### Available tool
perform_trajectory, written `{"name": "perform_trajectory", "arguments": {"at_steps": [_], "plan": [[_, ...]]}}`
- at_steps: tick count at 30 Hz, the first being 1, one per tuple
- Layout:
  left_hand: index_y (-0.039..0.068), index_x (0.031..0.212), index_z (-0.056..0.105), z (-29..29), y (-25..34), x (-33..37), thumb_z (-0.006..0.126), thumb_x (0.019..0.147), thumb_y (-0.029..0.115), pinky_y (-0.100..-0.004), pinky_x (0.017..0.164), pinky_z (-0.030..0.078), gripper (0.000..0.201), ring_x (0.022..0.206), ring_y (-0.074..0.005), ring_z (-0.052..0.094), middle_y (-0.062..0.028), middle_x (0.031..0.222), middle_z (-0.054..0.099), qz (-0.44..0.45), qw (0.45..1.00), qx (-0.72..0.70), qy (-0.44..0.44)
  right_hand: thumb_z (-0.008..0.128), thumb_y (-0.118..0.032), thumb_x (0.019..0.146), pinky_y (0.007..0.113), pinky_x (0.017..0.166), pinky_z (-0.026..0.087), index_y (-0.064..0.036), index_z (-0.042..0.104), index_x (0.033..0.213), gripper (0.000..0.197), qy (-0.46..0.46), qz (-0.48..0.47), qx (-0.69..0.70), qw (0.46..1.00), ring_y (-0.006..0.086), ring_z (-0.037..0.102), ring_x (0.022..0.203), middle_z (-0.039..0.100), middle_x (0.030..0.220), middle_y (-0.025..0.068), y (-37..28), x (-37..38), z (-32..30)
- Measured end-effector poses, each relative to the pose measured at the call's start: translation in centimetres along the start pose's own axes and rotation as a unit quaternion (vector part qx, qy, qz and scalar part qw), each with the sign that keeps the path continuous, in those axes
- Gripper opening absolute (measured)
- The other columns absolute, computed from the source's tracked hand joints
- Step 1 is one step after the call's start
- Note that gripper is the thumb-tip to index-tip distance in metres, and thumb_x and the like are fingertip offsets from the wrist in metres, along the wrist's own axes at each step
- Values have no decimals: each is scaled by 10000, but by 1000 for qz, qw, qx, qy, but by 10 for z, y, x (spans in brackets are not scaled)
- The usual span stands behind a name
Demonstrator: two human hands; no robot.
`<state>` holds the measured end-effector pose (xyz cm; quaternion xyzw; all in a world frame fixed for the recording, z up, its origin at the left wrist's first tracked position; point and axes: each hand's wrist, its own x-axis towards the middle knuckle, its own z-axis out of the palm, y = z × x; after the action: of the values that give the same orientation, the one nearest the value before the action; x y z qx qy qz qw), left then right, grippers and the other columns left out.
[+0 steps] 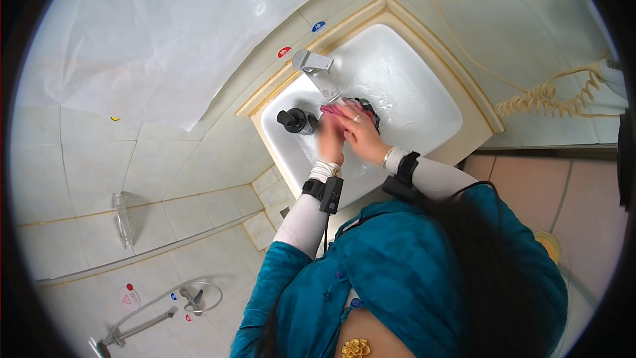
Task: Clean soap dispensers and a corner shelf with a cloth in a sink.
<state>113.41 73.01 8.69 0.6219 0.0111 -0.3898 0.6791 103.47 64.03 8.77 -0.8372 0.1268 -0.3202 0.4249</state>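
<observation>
Both my hands are together over the white sink (424, 122), just below the metal faucet (324, 83). A pink cloth (327, 110) with a dark patterned part is bunched between them. My right hand (362, 134), with a ring on one finger, is closed over the cloth from the right. My left hand (329, 138) meets it from the left; it is blurred and its fingers are mostly hidden. Water ripples in the basin. Left of my left hand, inside the sink, stands a black bottle (296, 120) with a black cap.
A tan ledge (450, 63) frames the sink against tiled walls. At the right, a coiled cord (536, 101) hangs from a wall-mounted device. A white sheet (159, 33) covers the upper left wall. A shower head with hose (139, 315) is at the lower left.
</observation>
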Motion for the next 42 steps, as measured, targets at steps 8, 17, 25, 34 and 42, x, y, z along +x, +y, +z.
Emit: {"name": "perform_trajectory", "arguments": {"at_steps": [8, 17, 25, 34, 42], "plan": [[101, 1287, 497, 12, 2, -4, 533, 980, 361, -321, 762, 524, 404, 947, -151, 598, -34, 1105, 609, 85, 996, 9, -26, 760, -167, 732, 380, 975, 420, -155, 615, 1158, 450, -36, 82, 9, 996, 324, 539, 1175, 497, 1361, 150, 11, 17, -19], [119, 1207, 562, 26, 11, -6, 550, 973, 359, -333, 759, 534, 335, 986, -146, 594, -20, 1098, 622, 52, 995, 87, 15, 506, -220, 934, 403, 981, 416, 21, 572, 1186, 354, 24, 168, 6, 985, 396, 540, 1130, 569, 1202, 245, 26, 21, -13], [56, 1133, 546, 10, -2, 3, 554, 963, 391, -353, 716, 554, 377, 938, -207, 631, -70, 1042, 628, 36, 995, -7, 97, 612, -38, 709, 513, 1085, 297, -20, 366, 1396, 730, -48, 10, -78, 996, 485, 342, 1284, 332, 1432, 232, 7, -10, -5], [97, 1325, 434, 25, 3, -8, 588, 943, 286, -390, 769, 554, 453, 1024, -207, 597, -95, 1196, 571, 27, 1000, -8, 10, 669, -5, 694, 458, 1039, 358, 30, 391, 1354, 717, 21, 53, -79, 995, 429, 438, 1238, 443, 1358, 265, 0, -5, -7], [130, 1297, 389, 5, -9, -2, 545, 957, 313, -439, 790, 556, 416, 1006, -260, 630, -102, 1167, 579, -2, 997, -40, 69, 728, -58, 698, 431, 1060, 358, -32, 364, 1408, 798, -160, 230, -120, 952, 399, 372, 1328, 395, 1408, 256, 13, 6, -34]]}}
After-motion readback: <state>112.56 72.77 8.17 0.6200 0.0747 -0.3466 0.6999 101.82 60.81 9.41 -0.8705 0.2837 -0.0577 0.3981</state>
